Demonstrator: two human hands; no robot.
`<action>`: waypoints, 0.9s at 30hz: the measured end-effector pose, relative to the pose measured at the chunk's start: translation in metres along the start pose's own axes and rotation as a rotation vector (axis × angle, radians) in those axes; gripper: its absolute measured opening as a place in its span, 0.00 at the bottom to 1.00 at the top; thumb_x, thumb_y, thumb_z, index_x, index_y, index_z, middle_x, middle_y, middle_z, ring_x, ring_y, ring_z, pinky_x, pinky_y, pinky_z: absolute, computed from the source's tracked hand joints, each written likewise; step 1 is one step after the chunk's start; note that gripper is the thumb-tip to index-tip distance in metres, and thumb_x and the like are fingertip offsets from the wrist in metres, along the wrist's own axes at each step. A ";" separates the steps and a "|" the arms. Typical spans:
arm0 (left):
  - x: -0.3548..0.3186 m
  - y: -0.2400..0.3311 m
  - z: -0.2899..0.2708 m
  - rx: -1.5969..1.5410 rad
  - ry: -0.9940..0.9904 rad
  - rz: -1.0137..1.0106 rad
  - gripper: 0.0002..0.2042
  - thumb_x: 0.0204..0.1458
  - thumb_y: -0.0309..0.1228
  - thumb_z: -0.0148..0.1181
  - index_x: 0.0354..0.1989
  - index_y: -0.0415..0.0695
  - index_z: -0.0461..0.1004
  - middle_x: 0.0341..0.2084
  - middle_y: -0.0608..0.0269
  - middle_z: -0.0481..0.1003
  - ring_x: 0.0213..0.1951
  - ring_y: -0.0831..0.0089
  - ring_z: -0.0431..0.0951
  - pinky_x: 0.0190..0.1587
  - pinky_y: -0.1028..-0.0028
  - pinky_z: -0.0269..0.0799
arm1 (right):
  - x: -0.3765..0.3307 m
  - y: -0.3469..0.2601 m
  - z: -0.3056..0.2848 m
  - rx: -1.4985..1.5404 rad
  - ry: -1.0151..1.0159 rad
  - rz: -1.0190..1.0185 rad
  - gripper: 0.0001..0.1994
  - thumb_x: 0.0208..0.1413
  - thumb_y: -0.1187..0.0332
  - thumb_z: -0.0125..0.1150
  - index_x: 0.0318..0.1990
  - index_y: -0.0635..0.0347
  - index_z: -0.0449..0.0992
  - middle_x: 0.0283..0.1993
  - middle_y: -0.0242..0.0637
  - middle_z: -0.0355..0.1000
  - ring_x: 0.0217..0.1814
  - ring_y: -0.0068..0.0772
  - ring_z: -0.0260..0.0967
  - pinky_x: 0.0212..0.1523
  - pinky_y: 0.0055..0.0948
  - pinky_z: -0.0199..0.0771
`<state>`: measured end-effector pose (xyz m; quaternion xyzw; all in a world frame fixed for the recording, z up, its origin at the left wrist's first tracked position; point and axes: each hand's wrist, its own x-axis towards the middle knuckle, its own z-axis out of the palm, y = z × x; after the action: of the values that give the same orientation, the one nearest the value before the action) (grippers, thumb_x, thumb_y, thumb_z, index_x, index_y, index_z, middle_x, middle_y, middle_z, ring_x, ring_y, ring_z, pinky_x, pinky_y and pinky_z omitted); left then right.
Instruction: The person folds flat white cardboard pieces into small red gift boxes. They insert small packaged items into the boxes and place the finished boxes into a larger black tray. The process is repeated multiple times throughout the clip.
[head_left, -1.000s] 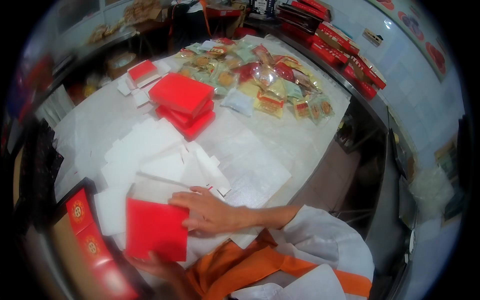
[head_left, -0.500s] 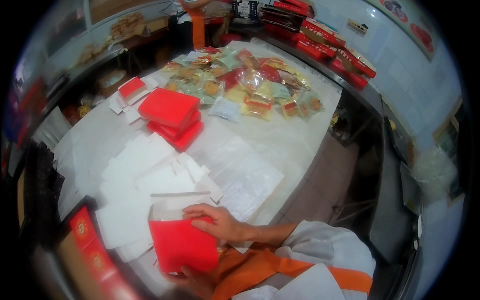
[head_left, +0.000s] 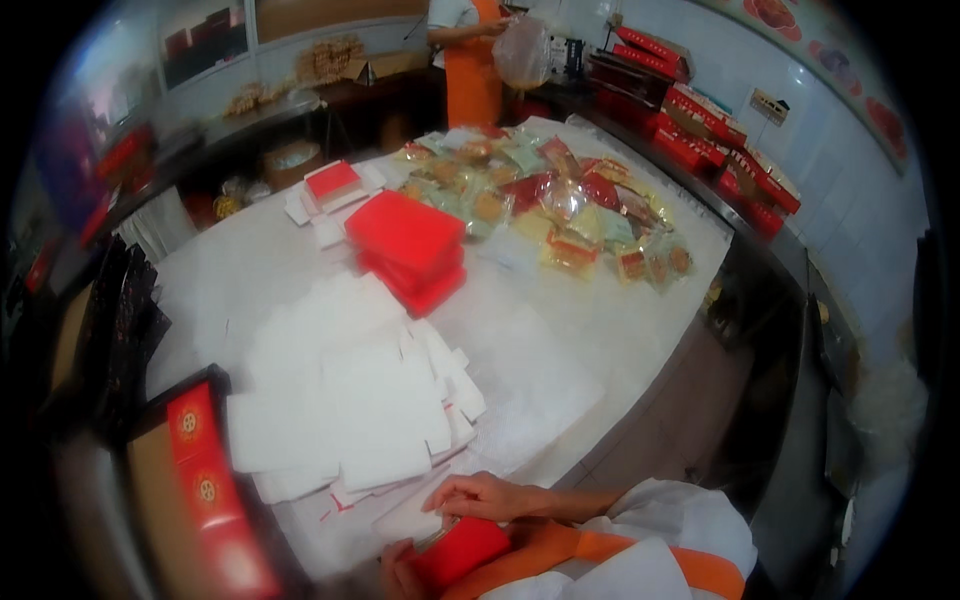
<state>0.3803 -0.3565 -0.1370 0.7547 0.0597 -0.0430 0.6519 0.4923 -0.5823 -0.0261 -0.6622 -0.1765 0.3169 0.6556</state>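
Observation:
At the bottom edge, close to my body, I hold a red flat box (head_left: pixel 462 549). My right hand (head_left: pixel 485 495) lies across its top edge with the fingers curled over it. My left hand (head_left: pixel 398 566) grips it from below and is mostly hidden by the box and my orange apron. Just beyond my hands, flat white cardboard sheets (head_left: pixel 350 410) lie spread over the white table (head_left: pixel 620 330). A stack of red boxes (head_left: pixel 408 248) stands farther back.
Many wrapped pastries (head_left: pixel 560 195) cover the far right of the table. Red and gold boxes (head_left: pixel 205 490) lie at my left. More red boxes (head_left: pixel 720 130) line the right shelf. A person in an orange apron (head_left: pixel 475 70) stands at the back holding a clear bag.
The red box has come down and closer to my body, now showing only partly at the bottom edge. My view has tilted up toward the far end of the table.

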 end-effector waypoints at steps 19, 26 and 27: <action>0.033 0.043 -0.001 0.335 0.206 0.504 0.13 0.50 0.32 0.54 0.38 0.34 0.67 0.33 0.50 0.68 0.34 0.61 0.69 0.39 0.68 0.66 | -0.007 0.047 0.035 0.372 0.421 -0.329 0.12 0.55 0.71 0.50 0.45 0.62 0.58 0.46 0.38 0.63 0.53 0.27 0.59 0.53 0.28 0.60; 0.034 0.066 -0.003 0.032 0.203 0.101 0.14 0.49 0.35 0.57 0.36 0.36 0.69 0.31 0.52 0.70 0.33 0.65 0.68 0.41 0.68 0.66 | -0.005 0.026 0.031 0.097 0.381 -0.158 0.10 0.54 0.66 0.50 0.41 0.60 0.65 0.40 0.31 0.65 0.41 0.21 0.61 0.44 0.22 0.62; 0.035 0.068 -0.002 0.059 0.207 0.112 0.13 0.49 0.34 0.57 0.36 0.36 0.70 0.32 0.52 0.70 0.34 0.65 0.69 0.41 0.68 0.66 | -0.004 0.027 0.034 0.129 0.426 -0.150 0.09 0.54 0.66 0.50 0.39 0.60 0.66 0.37 0.31 0.66 0.38 0.22 0.62 0.41 0.22 0.62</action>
<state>0.4254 -0.3633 -0.0749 0.7761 0.0833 0.0698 0.6211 0.4626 -0.5612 -0.0493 -0.6559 -0.0626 0.1311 0.7408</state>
